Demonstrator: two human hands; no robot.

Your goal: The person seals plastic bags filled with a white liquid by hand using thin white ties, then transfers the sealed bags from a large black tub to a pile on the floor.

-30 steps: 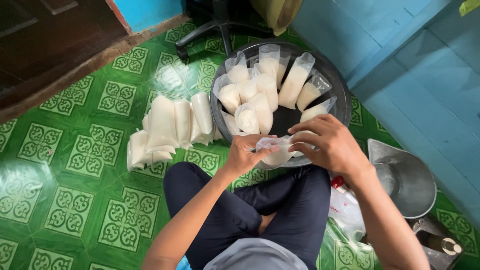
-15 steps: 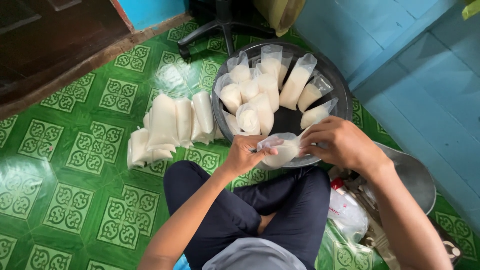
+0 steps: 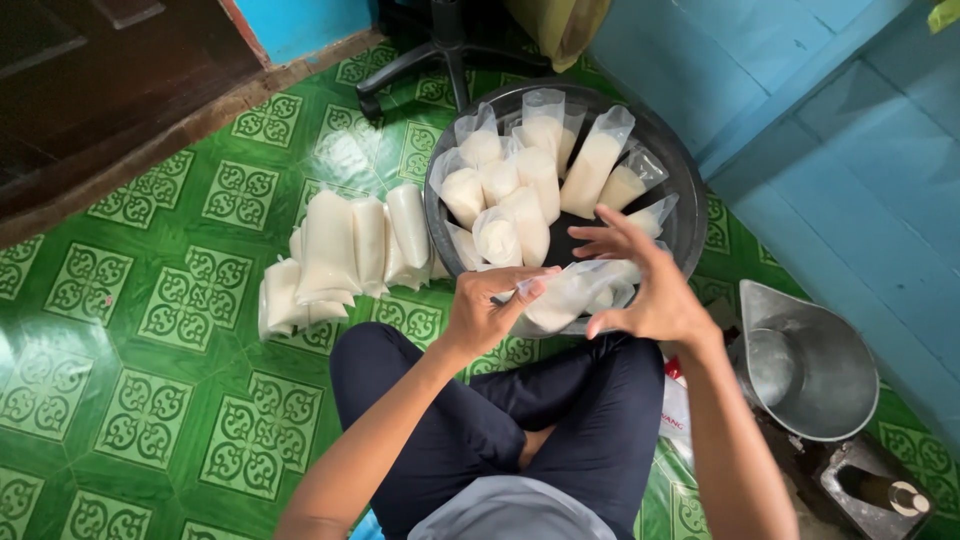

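Grasping one filled clear bag [image 3: 565, 295] at centre frame: my left hand [image 3: 490, 312] pinches it, my right hand [image 3: 640, 280] cradles it, fingers spread, above the dark basin [image 3: 690, 215].

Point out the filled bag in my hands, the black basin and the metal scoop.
filled plastic bag [image 3: 565, 293], head view, on its white-filled middle.
black basin [image 3: 690, 215], head view, on its right rim.
metal scoop [image 3: 815, 365], head view, on its inner bowl.

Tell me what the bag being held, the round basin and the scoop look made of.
Held clear bag of white filling: thin glossy plastic film, wrinkled and see-through. Round dark basin: possibly plastic or metal, with a smooth shiny rim. Grey scoop-shaped container: likely metal, with a dull brushed sheen.
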